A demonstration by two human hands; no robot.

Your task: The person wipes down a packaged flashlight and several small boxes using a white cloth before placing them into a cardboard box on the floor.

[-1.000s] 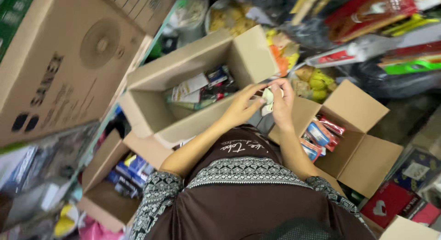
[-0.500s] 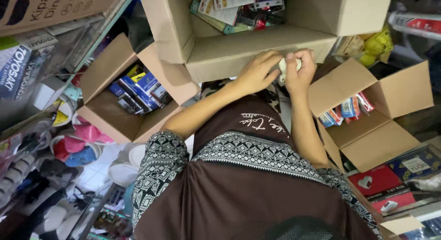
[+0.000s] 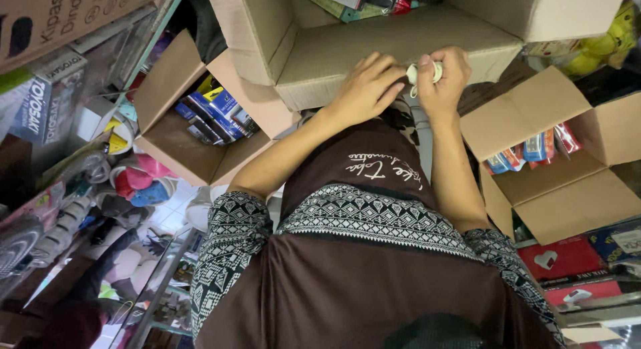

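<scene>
White and small, one rounded plastic piece (image 3: 423, 73) sits pinched in my right hand (image 3: 444, 79), fingers curled tight around it. My left hand (image 3: 366, 87) is just beside it, fingertips pressed together against the same piece; what it is exactly I cannot tell. Both hands hover against the front wall of one large cardboard box (image 3: 374, 49), plain brown corrugated board with its flaps open, holding flat printed packets (image 3: 354, 2) at the far side from my hands. I count three open cardboard boxes in all. To the left of my left hand, a smaller open box (image 3: 180, 145) holds several blue and yellow cartons (image 3: 217, 112). To the right of my right hand, another open box (image 3: 567, 189) holds a row of small red and blue packs (image 3: 534, 149) standing on edge. Beyond it, to the right and nearer me than my hands, lie flat red packages (image 3: 561, 259).
</scene>
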